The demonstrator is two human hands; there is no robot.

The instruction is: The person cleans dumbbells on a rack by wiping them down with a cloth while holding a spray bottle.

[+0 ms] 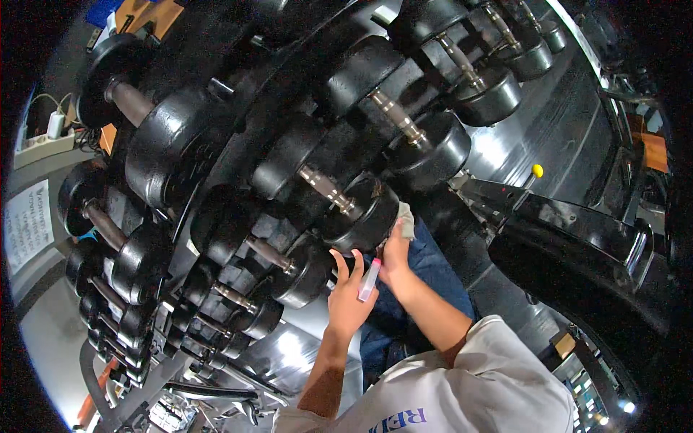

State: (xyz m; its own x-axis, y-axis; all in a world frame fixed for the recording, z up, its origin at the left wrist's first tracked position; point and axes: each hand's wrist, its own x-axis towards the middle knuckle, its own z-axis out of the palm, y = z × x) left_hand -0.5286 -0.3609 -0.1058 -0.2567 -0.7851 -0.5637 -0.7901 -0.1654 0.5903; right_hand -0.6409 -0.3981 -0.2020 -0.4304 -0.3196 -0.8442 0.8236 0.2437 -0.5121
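Note:
A black dumbbell with a metal handle (326, 189) lies on a rack just in front of me. My left hand (351, 292) holds a small translucent bottle with a pink top (368, 280) against the palm, its fingertips at the lower edge of the dumbbell's near head (361, 216). On the right side of that same head is my right hand (395, 251), with a pale cloth (406, 221) between its fingers and the rubber. Part of the right fingers is hidden behind the head.
More dumbbells (398, 116) fill the rack to both sides, with an upper row (130, 103) at the left. A padded black gym bench (563, 238) with a yellow-knobbed pin (536, 171) stands at the right. A power strip (46, 147) lies at the far left.

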